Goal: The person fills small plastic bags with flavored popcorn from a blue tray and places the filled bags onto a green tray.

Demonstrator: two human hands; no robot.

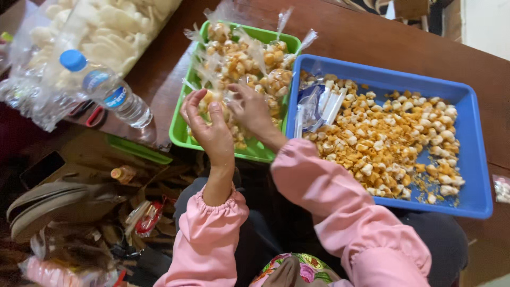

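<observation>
Both my hands are over the green tray [178, 133], which is piled with small clear bags of orange and white snack pieces. My left hand [208, 127] and my right hand [254, 110] together hold one small filled snack bag [219, 99] between them, fingers closed on its top. To the right lies a blue tray [473, 159] spread with loose snack pieces [393, 143] of the same kind. A small stack of empty clear plastic bags [319, 106] rests in the blue tray's left end. My sleeves are pink.
A plastic water bottle with a blue cap [103, 87] lies on the brown wooden table [372, 37] at left. Behind it is a big clear bag of white crackers [101, 26]. Bags, wrappers and a small bottle [123, 173] clutter the floor at lower left.
</observation>
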